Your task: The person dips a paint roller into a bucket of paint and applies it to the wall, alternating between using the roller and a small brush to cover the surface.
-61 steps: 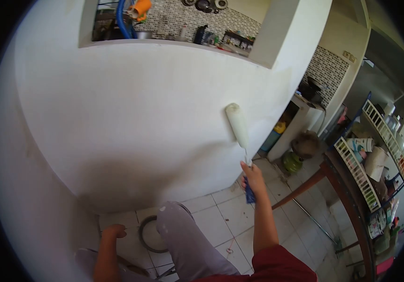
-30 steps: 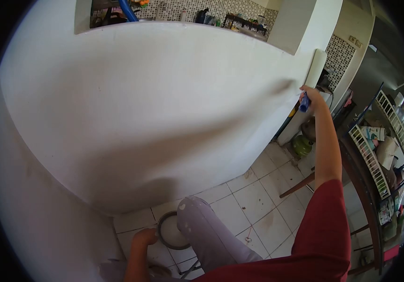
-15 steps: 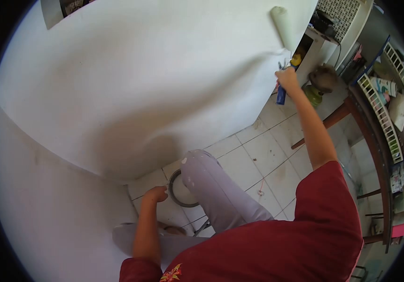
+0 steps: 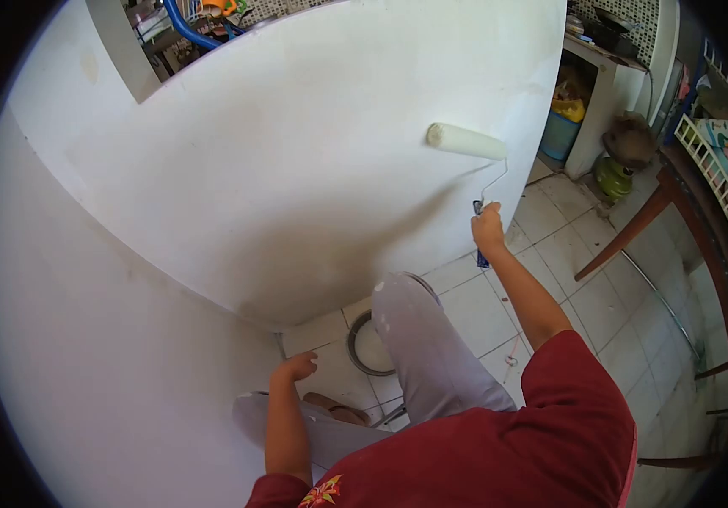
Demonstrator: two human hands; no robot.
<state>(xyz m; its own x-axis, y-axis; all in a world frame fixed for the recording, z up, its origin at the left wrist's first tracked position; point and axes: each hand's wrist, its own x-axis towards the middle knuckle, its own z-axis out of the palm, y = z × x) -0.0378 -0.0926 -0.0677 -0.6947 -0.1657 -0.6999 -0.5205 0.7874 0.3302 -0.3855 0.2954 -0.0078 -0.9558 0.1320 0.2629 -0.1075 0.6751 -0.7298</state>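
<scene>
My right hand (image 4: 488,229) is closed round the blue handle of a paint roller (image 4: 467,142). The roller's pale cover lies nearly level against the white wall (image 4: 313,110), left of the wall's right end. My left hand (image 4: 298,367) hangs low above the floor with nothing in it, its fingers partly apart. Right of that hand, a round dark-rimmed container (image 4: 357,360) with whitish contents stands on the floor, partly hidden by my knee.
A wooden table (image 4: 686,199) with a white rack stands at the right. A green gas cylinder (image 4: 614,178) is near the counter (image 4: 626,80). A brown sandal (image 4: 336,408) shows below my left hand. Another wall (image 4: 118,339) rises at the left.
The roller has moved down the wall and turned from nearly upright to nearly level, with my right hand lower. The view has shifted, showing more behind the wall's top.
</scene>
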